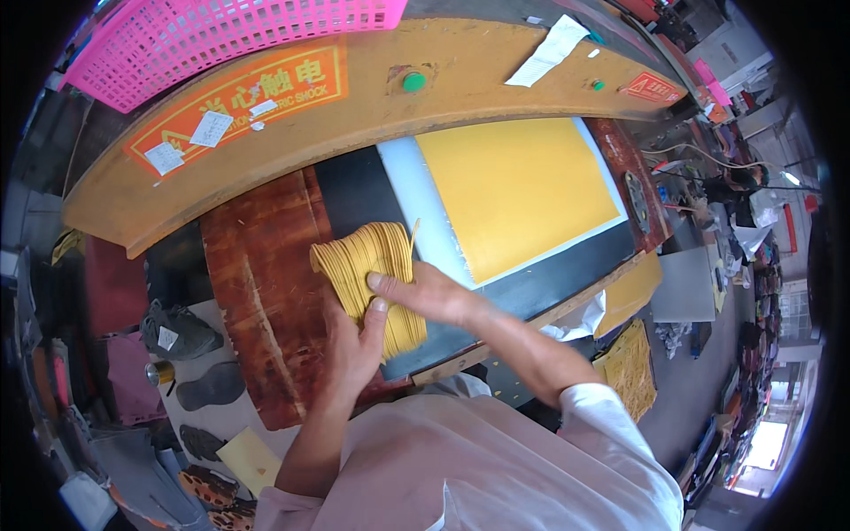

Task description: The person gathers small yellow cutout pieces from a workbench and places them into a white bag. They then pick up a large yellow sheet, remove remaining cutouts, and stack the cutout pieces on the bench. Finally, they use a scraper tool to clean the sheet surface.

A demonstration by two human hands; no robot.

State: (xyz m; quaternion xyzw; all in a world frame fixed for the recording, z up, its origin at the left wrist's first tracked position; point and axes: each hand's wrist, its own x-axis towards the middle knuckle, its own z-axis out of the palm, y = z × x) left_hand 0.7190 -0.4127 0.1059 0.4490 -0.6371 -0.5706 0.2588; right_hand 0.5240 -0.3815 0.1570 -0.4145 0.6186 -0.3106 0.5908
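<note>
Both hands hold a thick stack of yellow cut pieces (365, 257), thin and bent into a curve, with their layered edges showing as ridges. My left hand (354, 341) grips the stack from its near left side, thumb up along the front. From the right, my right hand (434, 294) closes on it with the thumb pressed across the layers. The fingers behind the stack are hidden. One narrow strip sticks up at its top right. Beyond my hands lies a flat yellow sheet (522, 195) on a white board (405, 177).
A tan machine beam (478, 75) with green buttons spans the far side, a pink basket (230, 49) above it. Red-brown boards (257, 265) flank a black surface (354, 190). Shoes (177, 332) and a can (160, 373) stand at left. An oval metal piece (635, 202) lies at right.
</note>
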